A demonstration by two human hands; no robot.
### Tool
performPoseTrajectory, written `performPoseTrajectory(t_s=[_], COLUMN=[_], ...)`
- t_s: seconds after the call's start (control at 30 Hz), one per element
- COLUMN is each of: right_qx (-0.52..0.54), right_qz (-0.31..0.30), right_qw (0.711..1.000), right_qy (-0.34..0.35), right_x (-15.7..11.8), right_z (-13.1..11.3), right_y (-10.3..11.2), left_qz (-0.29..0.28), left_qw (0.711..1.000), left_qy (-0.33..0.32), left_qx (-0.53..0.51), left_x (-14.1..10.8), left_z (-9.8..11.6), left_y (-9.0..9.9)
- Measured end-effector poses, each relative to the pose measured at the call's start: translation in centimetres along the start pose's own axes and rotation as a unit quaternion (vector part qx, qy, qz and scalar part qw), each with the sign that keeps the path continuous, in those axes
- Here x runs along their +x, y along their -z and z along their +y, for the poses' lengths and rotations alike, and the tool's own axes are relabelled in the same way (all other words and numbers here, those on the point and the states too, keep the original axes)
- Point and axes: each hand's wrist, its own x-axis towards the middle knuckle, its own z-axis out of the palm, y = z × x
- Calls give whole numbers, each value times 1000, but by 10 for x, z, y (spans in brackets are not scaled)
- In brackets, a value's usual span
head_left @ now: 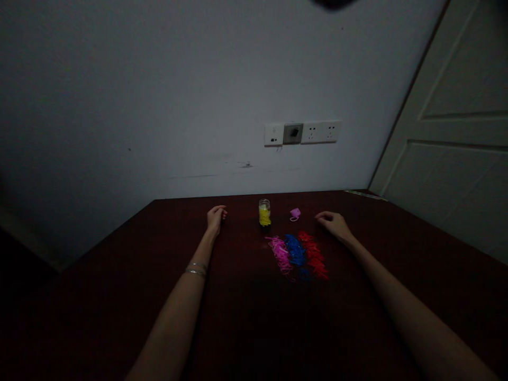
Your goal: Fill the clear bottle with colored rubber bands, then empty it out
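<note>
My left hand (pixel 216 216) rests on the dark table, left of a clear jar (pixel 264 203). Its fingers are loosely curled, with nothing visible in them. My right hand (pixel 334 223) lies to the right, fingers stretched toward the left and holding nothing I can see. Closest to it is a small pink-purple piece with a loop (pixel 295 213). The jar has yellow strands (pixel 264 216) in it and a dark base. Between my forearms lie three piles of thin strands or bands: pink (pixel 280 254), blue (pixel 295 250) and red (pixel 313 255).
The brown-red table (pixel 238 307) meets a pale wall (pixel 159 106) at the back. Sockets and a switch (pixel 302 133) are set in the wall. A white panelled door (pixel 460 143) stands at the right. Some flat, light strip (pixel 364 195) lies by the back right corner.
</note>
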Motion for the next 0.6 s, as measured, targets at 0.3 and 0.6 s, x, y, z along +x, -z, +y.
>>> performPoseTrajectory(t_s=[0.3,0.6], right_qx=[-3,-12], right_qz=[-10,-15], right_qw=[1000,1000], right_qy=[1,2], right_x=[-3,-3], right_z=[-3,-4], right_y=[0,0], left_qz=[-31,-93], left_qw=[991,984], left_qy=[59,-54], left_qx=[-113,-145], left_x=[-11,-15], left_z=[15,101], left_y=[5,-9])
